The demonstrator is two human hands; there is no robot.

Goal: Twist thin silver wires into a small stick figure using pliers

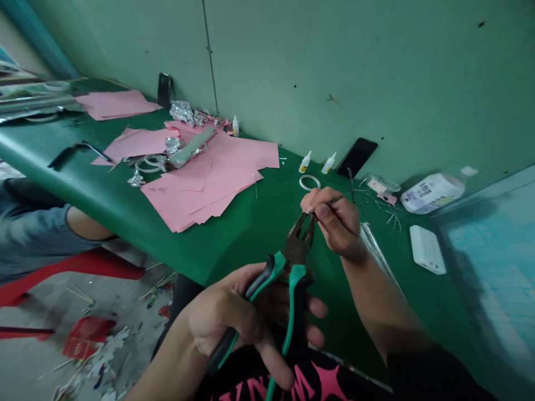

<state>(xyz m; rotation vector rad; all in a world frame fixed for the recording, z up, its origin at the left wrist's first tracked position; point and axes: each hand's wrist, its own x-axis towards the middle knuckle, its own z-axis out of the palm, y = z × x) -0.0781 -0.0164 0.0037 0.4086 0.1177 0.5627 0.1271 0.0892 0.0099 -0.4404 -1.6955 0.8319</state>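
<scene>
My left hand (234,312) is closed around the green-and-black handles of a pair of pliers (298,245), which point away from me. The plier jaws, slightly apart, meet the end of a thin twisted wire (337,199) just at the fingertips of my right hand (340,225). That hand pinches the wire between thumb and fingers. Beyond my right hand the wire appears to run into a cluster of branching wire twigs (393,218). Fingers partly hide where the jaws and wire meet. A bundle of straight silvery wires (378,250) lies beside my right forearm.
Pink paper sheets (242,153) with crumpled foil (184,112) cover the table's left part. Small glue bottles (305,162), a tape ring (310,182), a dark phone (358,156), a plastic bottle (432,193) and a white device (427,249) stand rightward. Another person's knee (83,225) is at left.
</scene>
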